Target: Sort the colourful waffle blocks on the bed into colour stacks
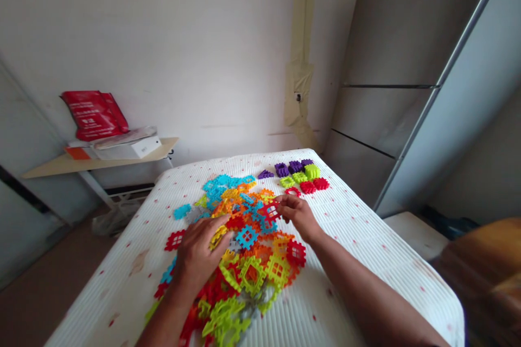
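My right hand (pixel 299 216) pinches a red square window tile (pixel 269 210) by its right edge, above a mixed pile of interlocking plastic tiles. Over the pile's left side is my left hand (pixel 202 245), its thumb and fingers apart. A yellow tile (pixel 218 237) shows in the gap between them; whether the fingers touch it is unclear. Close by lies a blue window tile (pixel 246 237). Green tiles (pixel 252 275) cover the near part of the pile, and blue tiles (pixel 222 185) its far end. My left hand and forearm hide some pieces.
Separate groups of purple tiles (pixel 281 169), green tiles (pixel 312 172) and red tiles (pixel 308 187) sit at the far right of the cloth-covered table (pixel 345 252). A side shelf (pixel 49 167) bears a red bag (pixel 93 114) and a white box (pixel 140 147). A tall grey cabinet (pixel 378 114) stands right.
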Tool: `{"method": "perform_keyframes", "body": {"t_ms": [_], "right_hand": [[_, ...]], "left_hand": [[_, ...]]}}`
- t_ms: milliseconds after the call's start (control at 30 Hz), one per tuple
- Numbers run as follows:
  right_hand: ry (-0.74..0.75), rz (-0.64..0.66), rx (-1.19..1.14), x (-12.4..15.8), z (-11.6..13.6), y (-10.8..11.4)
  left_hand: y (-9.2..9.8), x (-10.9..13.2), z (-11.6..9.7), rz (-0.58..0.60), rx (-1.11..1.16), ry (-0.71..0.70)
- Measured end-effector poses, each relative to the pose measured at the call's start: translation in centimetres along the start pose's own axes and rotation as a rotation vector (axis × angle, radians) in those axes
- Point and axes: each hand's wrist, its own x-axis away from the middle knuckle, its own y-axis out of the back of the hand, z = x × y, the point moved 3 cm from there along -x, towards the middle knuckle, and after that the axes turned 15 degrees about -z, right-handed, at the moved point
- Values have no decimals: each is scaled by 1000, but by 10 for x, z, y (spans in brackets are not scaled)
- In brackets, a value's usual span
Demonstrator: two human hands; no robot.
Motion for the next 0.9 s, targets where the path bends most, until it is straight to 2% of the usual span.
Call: {"method": "perform_keyframes", "body": {"t_ms": [67, 200, 267, 367, 467, 667, 800, 900], "right_hand": [[40, -76, 122, -12, -6, 32], [170, -179, 557, -29, -24, 94], [273, -231, 824, -30, -28, 113], [376, -293, 1120, -24, -23, 122], [382, -297, 1274, -13, -15, 113], [339, -276, 1497, 3, -12, 89], [374, -296, 1471, -4, -14, 93], [527, -377, 1376, -21, -9, 100]], "left_hand": [[18, 3, 24, -83, -69, 110], [55, 30, 84, -245, -344, 647], [64, 50, 109, -274, -403, 925], [65, 67, 127, -358, -341, 1106], [61, 68, 125, -372, -290, 1168], [61, 62, 114, -329, -322, 1192], [61, 65, 120, -314, -320, 1198], [60, 66, 122, -314, -315, 1224]]}}
